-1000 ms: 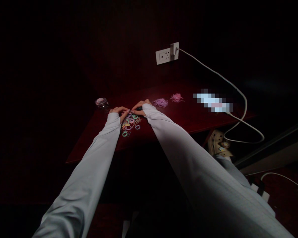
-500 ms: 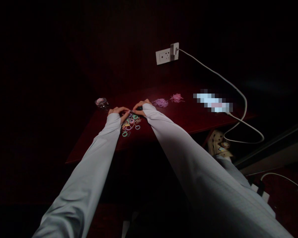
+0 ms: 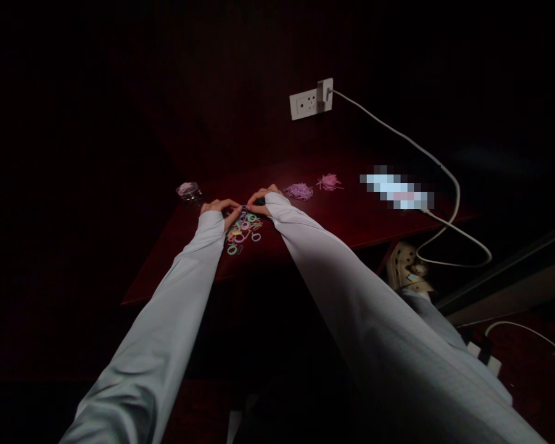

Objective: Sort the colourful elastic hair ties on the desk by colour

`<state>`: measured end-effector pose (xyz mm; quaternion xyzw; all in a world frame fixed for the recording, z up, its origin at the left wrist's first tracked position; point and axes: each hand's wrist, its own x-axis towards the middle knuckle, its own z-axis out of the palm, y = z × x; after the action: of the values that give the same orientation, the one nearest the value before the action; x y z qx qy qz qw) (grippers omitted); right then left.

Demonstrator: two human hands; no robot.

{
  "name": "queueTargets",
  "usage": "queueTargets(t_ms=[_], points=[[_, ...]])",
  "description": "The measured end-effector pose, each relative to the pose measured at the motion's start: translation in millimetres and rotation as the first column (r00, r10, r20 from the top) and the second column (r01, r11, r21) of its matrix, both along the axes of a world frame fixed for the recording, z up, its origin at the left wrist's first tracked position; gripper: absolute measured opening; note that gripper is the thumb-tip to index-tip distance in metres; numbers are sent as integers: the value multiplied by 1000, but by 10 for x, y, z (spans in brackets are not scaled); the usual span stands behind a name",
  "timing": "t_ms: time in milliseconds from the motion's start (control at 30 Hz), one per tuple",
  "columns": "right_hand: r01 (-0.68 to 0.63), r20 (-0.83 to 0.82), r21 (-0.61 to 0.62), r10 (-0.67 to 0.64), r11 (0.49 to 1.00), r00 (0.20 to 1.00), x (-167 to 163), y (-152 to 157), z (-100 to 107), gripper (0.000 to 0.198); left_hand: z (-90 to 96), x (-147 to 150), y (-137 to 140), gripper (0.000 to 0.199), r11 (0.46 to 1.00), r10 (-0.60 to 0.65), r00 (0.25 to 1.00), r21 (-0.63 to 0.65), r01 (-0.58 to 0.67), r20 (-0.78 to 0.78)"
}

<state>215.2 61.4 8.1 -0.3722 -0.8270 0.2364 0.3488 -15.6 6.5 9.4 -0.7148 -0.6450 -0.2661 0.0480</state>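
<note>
My left hand (image 3: pixel 219 208) and my right hand (image 3: pixel 263 200) meet above a pile of small pastel hair ties (image 3: pixel 243 227) on the dark red table. Thumb and fingers of both hands are pinched together, tip to tip, on a small pale hair tie (image 3: pixel 243 208), partly hidden by the fingertips. Green, pink, yellow and lilac rings lie loosely below the hands. Beyond my right wrist is a heap of purple hair ties (image 3: pixel 298 192), with a pink heap (image 3: pixel 330 182) farther right.
A clear jar (image 3: pixel 189 191) with something pink on top stands left of my hands. At the right lies a blurred-out bright device (image 3: pixel 398 190), its white cable (image 3: pixel 402 134) looping up to a wall socket (image 3: pixel 304 105). A beige clog (image 3: pixel 402 268) shows below the table edge.
Both hands keep their pinch at the same spot, with only a very slight shift of the fingertips. The heaps and jar stay where they were.
</note>
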Motion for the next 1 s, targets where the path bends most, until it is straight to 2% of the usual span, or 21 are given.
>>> queueTargets(t_ms=[233,567,1000], points=[[-13,-4,-1,13,1000,1000,-29,24,-31,8,10,52,-50,25,1000,6,998,0,-6,-58],[-19,-18,-8,19,1000,1000,-90,-11,-56,6,161,250,-353,27,999,-39,995,30,42,-97],[23,13,-7,-23,1000,1000,-105,-9,-63,6,70,139,-123,18,1000,-6,998,19,7,-66]])
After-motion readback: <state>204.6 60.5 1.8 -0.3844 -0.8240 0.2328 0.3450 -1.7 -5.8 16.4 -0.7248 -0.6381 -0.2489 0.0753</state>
